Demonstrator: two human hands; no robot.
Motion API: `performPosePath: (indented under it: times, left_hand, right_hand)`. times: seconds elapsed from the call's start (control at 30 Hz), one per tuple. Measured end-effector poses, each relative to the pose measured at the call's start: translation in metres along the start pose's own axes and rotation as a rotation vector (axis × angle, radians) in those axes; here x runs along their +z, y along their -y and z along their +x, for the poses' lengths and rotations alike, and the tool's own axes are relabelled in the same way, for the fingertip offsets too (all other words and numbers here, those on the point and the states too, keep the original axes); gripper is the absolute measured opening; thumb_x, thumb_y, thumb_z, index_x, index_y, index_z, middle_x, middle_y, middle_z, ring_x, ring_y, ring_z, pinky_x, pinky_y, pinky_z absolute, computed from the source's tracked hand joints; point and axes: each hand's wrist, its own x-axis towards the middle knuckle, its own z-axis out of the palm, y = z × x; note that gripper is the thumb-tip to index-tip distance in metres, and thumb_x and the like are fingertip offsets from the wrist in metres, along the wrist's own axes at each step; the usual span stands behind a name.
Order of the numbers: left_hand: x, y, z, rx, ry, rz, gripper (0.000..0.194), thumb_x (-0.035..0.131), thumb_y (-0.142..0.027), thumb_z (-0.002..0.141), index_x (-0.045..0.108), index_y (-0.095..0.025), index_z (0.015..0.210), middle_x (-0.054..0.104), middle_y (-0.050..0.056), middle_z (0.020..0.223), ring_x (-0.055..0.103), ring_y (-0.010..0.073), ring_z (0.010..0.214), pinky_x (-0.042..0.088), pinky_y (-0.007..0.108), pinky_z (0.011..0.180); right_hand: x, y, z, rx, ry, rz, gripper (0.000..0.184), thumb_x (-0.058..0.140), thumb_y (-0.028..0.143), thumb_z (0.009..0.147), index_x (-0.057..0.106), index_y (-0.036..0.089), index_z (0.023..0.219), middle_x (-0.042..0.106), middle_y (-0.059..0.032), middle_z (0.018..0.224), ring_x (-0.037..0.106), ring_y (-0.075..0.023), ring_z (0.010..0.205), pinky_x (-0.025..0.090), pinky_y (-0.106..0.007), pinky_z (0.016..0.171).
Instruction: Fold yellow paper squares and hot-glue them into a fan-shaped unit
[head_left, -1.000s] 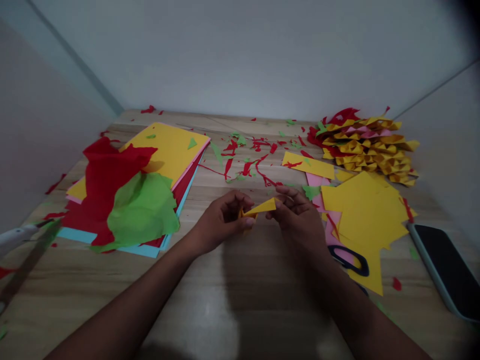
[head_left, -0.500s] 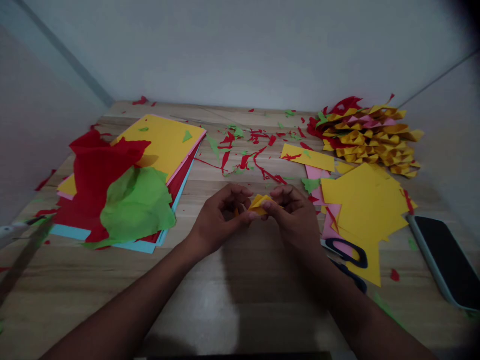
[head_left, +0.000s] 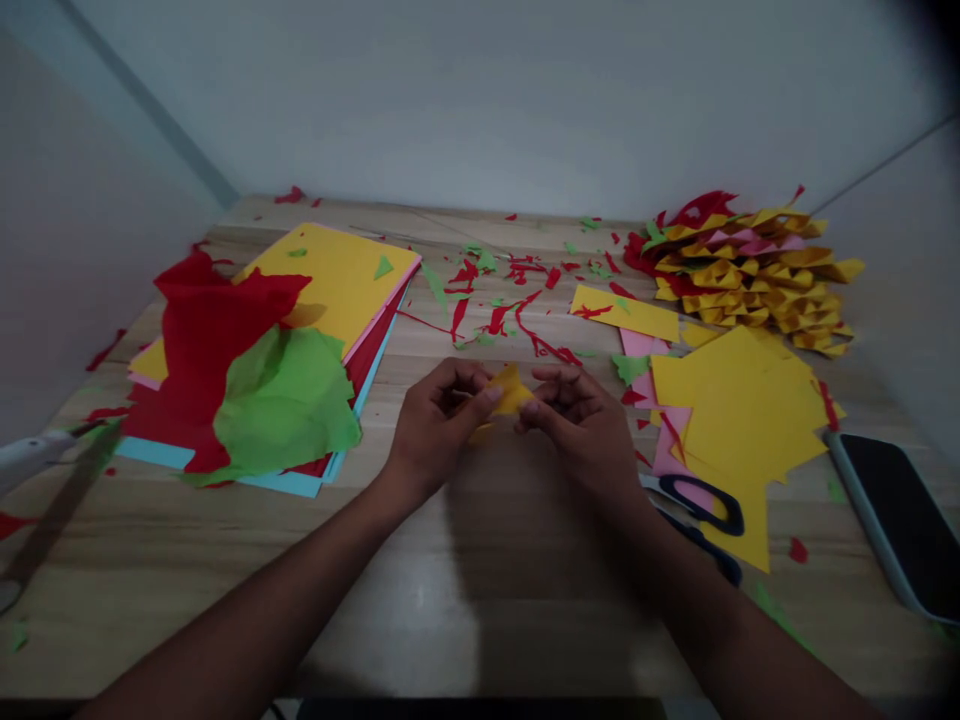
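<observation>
Scissors (head_left: 705,542) near right hand (head_left: 596,435), phone (head_left: 892,525), scattered scraps (head_left: 553,278)

Folded yellow paper (head_left: 511,390) between both hands, above wooden table (head_left: 420,620)

Left hand (head_left: 435,420): thumb and fingers pinch the paper's left side. Right hand (head_left: 589,425): thumb and fingertips at its right corner. To the left, stacked sheets (head_left: 337,275), yellow uppermost, pink, red and light-blue edges showing; red tissue (head_left: 199,325) and green tissue (head_left: 289,410) lie on top. Beyond the hands, red and green scraps (head_left: 499,318), scattered. To the right, loose yellow sheets (head_left: 739,400), partly over pink paper (head_left: 671,450); dark-handled scissors (head_left: 733,518) nearby, blades partly hidden by the forearm. Behind: cluster of folded yellow pieces (head_left: 757,280). Far right: phone (head_left: 900,520), screen dark.
</observation>
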Motion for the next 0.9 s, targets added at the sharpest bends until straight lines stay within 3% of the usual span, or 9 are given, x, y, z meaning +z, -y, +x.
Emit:
performPosePath:
  times: [0.3, 0.53, 0.77, 0.9]
  left_hand:
    - [0.0015, -0.0031, 0.0029, -0.099, -0.055, -0.205, 0.023, 0.077, -0.028, 0.073, 0.055, -0.019, 0.078, 0.056, -0.005, 0.072, 0.051, 0.0074, 0.065, 0.044, 0.019, 0.06]
    - [-0.0011, -0.0019, 0.0063, -0.131, -0.044, -0.224, 0.034, 0.079, -0.026, 0.07, 0.053, -0.021, 0.091, 0.066, -0.002, 0.082, 0.063, 0.0109, 0.072, 0.05, 0.023, 0.065]
    - [-0.001, -0.002, 0.005, -0.063, -0.022, -0.223, 0.03, 0.08, -0.02, 0.071, 0.06, -0.02, 0.093, 0.062, -0.006, 0.073, 0.059, 0.0067, 0.067, 0.048, 0.017, 0.064]
    - [-0.0046, 0.0001, 0.0077, -0.061, -0.04, -0.233, 0.026, 0.08, -0.029, 0.076, 0.065, -0.021, 0.096, 0.061, -0.005, 0.073, 0.056, 0.007, 0.063, 0.046, 0.018, 0.06]
  right_hand:
    - [0.0002, 0.002, 0.0001, 0.044, -0.032, -0.035, 0.027, 0.078, 0.025, 0.069, 0.062, 0.022, 0.09, 0.06, 0.0097, 0.059, 0.06, -0.0091, 0.049, 0.05, -0.025, 0.054]
    - [-0.001, 0.0003, 0.0001, 0.035, -0.05, -0.093, 0.023, 0.079, 0.033, 0.07, 0.065, 0.023, 0.086, 0.058, 0.0092, 0.055, 0.058, -0.0102, 0.047, 0.048, -0.027, 0.054]
    - [-0.0003, 0.0024, -0.0016, -0.053, -0.034, -0.23, 0.016, 0.078, 0.034, 0.073, 0.069, 0.023, 0.08, 0.061, 0.0059, 0.059, 0.058, -0.0114, 0.051, 0.046, -0.027, 0.054]
    - [-0.0038, 0.0053, -0.0008, -0.161, 0.068, -0.333, 0.012, 0.075, 0.03, 0.078, 0.066, 0.023, 0.075, 0.062, 0.0021, 0.074, 0.056, -0.0127, 0.068, 0.045, -0.029, 0.067]
